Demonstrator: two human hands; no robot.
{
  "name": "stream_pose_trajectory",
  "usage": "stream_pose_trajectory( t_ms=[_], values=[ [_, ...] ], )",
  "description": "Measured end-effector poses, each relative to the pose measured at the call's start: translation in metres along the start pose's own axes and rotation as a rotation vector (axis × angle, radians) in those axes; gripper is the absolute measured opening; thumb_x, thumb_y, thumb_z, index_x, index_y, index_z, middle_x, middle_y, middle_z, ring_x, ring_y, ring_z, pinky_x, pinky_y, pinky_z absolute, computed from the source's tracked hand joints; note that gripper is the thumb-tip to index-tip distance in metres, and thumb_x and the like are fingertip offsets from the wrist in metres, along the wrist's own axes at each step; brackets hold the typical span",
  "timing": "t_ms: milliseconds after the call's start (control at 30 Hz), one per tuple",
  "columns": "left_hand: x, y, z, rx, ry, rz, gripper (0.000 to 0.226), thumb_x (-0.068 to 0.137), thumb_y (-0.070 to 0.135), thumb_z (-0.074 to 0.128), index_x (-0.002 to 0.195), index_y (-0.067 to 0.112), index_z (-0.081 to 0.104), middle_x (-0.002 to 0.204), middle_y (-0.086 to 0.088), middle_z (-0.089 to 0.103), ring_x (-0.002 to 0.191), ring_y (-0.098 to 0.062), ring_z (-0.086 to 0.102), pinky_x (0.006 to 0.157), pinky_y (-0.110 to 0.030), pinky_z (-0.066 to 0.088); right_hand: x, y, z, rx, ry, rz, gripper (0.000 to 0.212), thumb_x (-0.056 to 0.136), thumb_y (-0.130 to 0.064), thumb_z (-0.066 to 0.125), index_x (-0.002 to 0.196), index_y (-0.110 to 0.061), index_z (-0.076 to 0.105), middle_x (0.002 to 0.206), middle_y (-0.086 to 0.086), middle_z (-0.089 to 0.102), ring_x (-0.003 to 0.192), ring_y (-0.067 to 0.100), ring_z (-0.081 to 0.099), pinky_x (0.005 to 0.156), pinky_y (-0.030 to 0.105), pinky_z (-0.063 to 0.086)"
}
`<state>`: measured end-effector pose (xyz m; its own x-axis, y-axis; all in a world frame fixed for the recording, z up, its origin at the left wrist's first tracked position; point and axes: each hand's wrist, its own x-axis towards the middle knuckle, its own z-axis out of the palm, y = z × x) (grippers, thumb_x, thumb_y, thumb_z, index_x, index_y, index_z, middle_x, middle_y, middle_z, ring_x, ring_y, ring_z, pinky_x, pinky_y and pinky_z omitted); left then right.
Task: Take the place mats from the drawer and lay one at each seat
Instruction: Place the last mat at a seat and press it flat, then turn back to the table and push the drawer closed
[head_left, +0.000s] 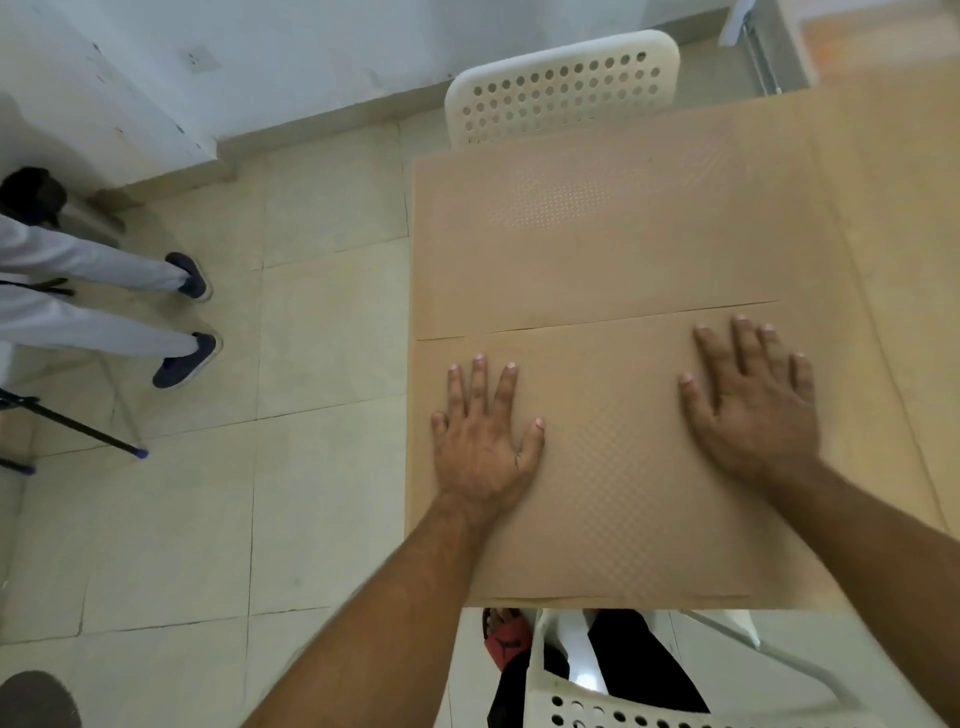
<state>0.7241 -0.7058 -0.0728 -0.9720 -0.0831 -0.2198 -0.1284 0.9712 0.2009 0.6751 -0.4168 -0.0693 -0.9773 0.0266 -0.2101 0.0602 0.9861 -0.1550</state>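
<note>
Pressing flat on the near place mat (618, 467), both hands lie palm down with their fingers spread, gripping nothing. The left hand (480, 441) rests near the mat's left edge, and the right hand (753, 405) rests toward its right side, fingertips close to the mat's far edge. The two hands sit well apart, with a bare stretch of dotted mat between them. Both forearms reach in from the bottom of the view.

This near mat is tan, textured with small dots, and covers the near part of the table (893, 260), its near edge about level with the table's edge. Just beyond it lies a second place mat (597, 234) of the same colour, its near edge meeting the first mat's far edge along a thin seam.

A white perforated chair (561, 85) stands at the table's far side, behind the second mat. Another white chair (623, 696) stands at the near side, below the hands. To the left, on the tiled floor (322, 338), a second person's legs (93, 301) in pale trousers and dark shoes are visible.
</note>
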Motion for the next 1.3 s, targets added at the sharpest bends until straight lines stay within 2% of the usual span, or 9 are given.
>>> stream_pose_trajectory(
  t_ms=[233,400,533,700,800,1067,1167,1300],
  values=[
    [-0.001,0.004,-0.004,0.009,-0.025,-0.006,0.073,0.094,0.066,0.025,0.156,0.041,-0.004,0.166,0.005,-0.012,0.152,-0.023,-0.014,0.115,-0.059,0.018,-0.012,0.041,-0.010,0.014,-0.026,0.102,0.074,0.094,-0.069,0.007,0.159,-0.034,0.003,0.169,0.006,0.005,0.155,0.027,0.003,0.123,0.050,0.006],
    [-0.008,0.014,-0.018,0.041,-0.026,-0.007,0.073,0.094,0.067,0.022,0.157,0.038,-0.003,0.166,0.001,-0.011,0.153,-0.024,-0.011,0.116,-0.060,0.017,-0.035,0.020,-0.022,0.068,-0.040,-0.036,0.074,0.094,-0.067,0.008,0.159,-0.033,-0.003,0.169,0.009,0.002,0.155,0.027,0.000,0.123,0.047,0.003],
    [-0.026,0.028,-0.039,0.013,0.015,-0.002,0.072,0.095,0.062,0.029,0.157,0.034,0.008,0.167,-0.002,0.001,0.153,-0.024,0.000,0.114,-0.058,0.025,-0.056,-0.012,-0.031,0.172,-0.094,-0.175,0.073,0.094,-0.064,0.021,0.159,-0.032,0.009,0.167,0.009,0.013,0.154,0.027,0.010,0.123,0.047,0.014],
    [-0.053,0.027,-0.077,-0.256,0.101,-0.052,0.068,0.094,0.054,0.044,0.153,0.029,0.024,0.165,-0.001,0.015,0.151,-0.022,0.013,0.118,-0.051,0.023,-0.067,-0.065,-0.058,0.417,-0.087,-0.275,0.072,0.093,-0.057,0.046,0.156,-0.031,0.023,0.163,0.006,0.028,0.150,0.022,0.024,0.121,0.045,0.024],
    [-0.068,0.000,-0.105,-0.298,0.153,-0.008,0.067,0.093,0.054,0.048,0.152,0.028,0.028,0.163,0.000,0.021,0.150,-0.019,0.016,0.118,-0.047,0.025,-0.073,-0.108,-0.082,0.508,-0.066,-0.372,0.073,0.092,-0.054,0.055,0.155,-0.029,0.027,0.161,0.002,0.032,0.150,0.016,0.025,0.121,0.041,0.025],
    [-0.112,-0.121,-0.194,-0.495,0.326,0.065,0.068,0.090,0.052,0.056,0.149,0.027,0.034,0.154,0.006,0.037,0.143,-0.012,0.031,0.116,-0.039,0.031,-0.114,-0.256,-0.125,0.535,0.036,-0.529,0.077,0.090,-0.060,0.055,0.155,-0.032,0.025,0.161,-0.004,0.031,0.149,0.013,0.025,0.120,0.039,0.026],
    [-0.128,-0.172,-0.239,-0.501,0.372,0.123,0.067,0.091,0.049,0.059,0.150,0.027,0.034,0.153,0.007,0.038,0.141,-0.011,0.033,0.113,-0.031,0.030,-0.137,-0.322,-0.142,0.593,0.108,-0.547,0.076,0.091,-0.059,0.057,0.155,-0.031,0.027,0.161,-0.005,0.032,0.146,0.013,0.029,0.115,0.034,0.028],
    [-0.142,-0.230,-0.296,-0.504,0.464,0.169,0.066,0.090,0.047,0.060,0.149,0.027,0.035,0.151,0.006,0.041,0.139,-0.011,0.035,0.111,-0.030,0.031,-0.156,-0.394,-0.164,0.630,0.141,-0.594,0.074,0.091,-0.062,0.055,0.154,-0.035,0.026,0.161,-0.007,0.031,0.146,0.011,0.029,0.110,0.029,0.026]
  ],
)
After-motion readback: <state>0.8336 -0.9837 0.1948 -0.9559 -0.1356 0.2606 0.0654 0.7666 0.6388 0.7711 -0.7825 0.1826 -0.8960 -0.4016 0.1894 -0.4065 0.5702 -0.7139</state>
